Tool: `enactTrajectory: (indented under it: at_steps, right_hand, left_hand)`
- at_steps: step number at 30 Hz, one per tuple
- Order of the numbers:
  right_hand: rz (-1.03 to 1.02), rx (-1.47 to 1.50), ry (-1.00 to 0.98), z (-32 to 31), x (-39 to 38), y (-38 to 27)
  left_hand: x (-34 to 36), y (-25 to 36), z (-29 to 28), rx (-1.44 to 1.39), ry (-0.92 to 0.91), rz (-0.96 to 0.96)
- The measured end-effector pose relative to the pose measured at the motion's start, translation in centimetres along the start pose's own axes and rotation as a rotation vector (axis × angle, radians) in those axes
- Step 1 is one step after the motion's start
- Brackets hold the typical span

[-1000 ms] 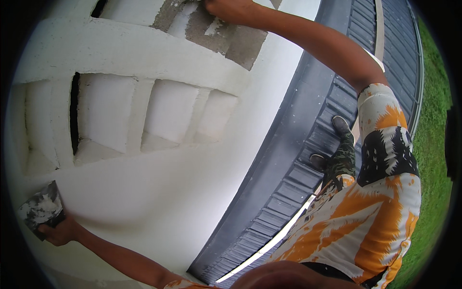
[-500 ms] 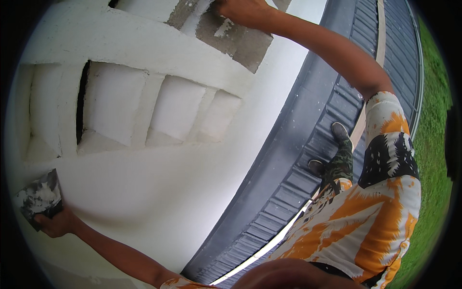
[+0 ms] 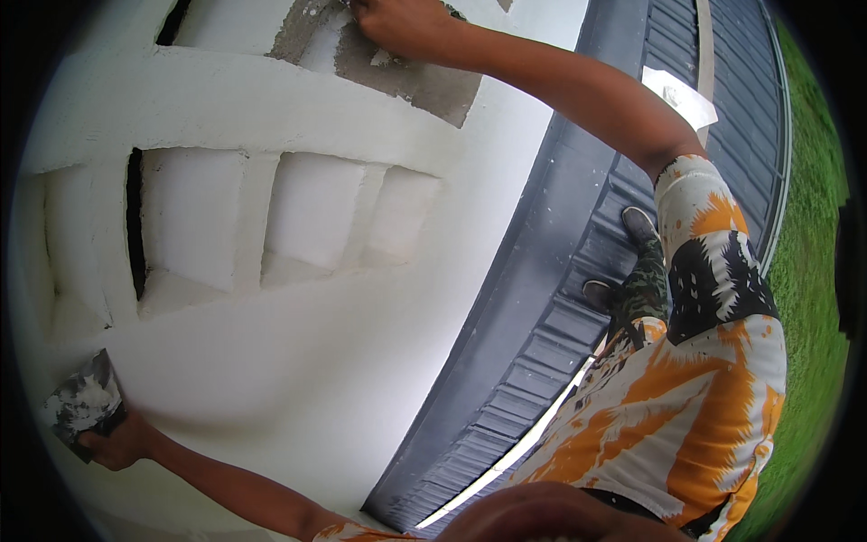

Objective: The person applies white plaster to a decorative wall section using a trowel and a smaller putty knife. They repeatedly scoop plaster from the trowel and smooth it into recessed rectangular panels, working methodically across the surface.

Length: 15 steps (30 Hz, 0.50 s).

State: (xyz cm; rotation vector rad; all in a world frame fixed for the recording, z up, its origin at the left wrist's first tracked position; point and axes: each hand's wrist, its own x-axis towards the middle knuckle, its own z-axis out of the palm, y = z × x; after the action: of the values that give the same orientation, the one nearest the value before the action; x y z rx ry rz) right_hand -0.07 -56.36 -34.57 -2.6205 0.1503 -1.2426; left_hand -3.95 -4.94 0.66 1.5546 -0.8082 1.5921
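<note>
1. Putty lies smeared over the scraper, which we have below the left end of the row of wall hollows.
2. Our left hand is also below the row's left end, fingers closed round the scraper's dark base; we cannot tell whether the blade touches the wall.
3. Above the row's right half, our right hand is in front of a rough grey patch; its fingers curl, but we cannot tell what they hold.
4. Right of the row, we see our shoes on the dark ribbed roof.
5. Farther right of the row, higher up, a white sheet lies partly behind our right forearm.
</note>
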Motion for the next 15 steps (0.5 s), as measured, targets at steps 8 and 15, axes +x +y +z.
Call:
enactTrajectory:
  at_steps: [8,15]
  right_hand:
    - [-0.059,0.127,0.046,2.6,0.7,-1.0]
    - [-0.158,-0.046,0.38,3.5,1.7,2.7]
  left_hand:
    - [2.4,-3.0,-2.0,0.271,-0.076,0.242]
    - [2.9,-3.1,-1.8,0.482,-0.149,0.524]
